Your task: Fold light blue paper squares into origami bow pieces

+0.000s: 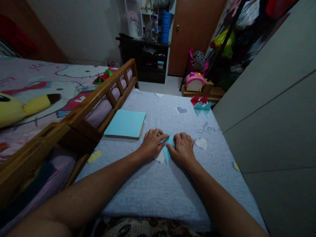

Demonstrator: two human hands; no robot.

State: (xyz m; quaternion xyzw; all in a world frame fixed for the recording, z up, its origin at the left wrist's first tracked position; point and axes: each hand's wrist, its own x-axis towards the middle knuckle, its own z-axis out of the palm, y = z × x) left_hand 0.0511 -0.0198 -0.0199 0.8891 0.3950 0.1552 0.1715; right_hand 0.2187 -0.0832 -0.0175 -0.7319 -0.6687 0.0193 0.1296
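A small piece of light-blue paper (167, 155), folded into a narrow pointed shape, lies on the bed sheet in front of me. At its left side is my left hand (153, 142), its thumb and index finger pressed on the paper near the upper part. My right hand (183, 148) rests at the right side, with curled fingers and the thumb against the paper. Parts of the folded paper are hidden under the fingers. Left of my hands lies a square stack of light-blue paper (125, 123).
Folded blue paper shapes (202, 108) and red paper shapes (198, 99) sit at the sheet's far right corner. A wooden bed rail (98, 95) runs along the left, a pale cabinet panel (276, 108) along the right. A yellow plush toy (22, 108) lies beyond the rail.
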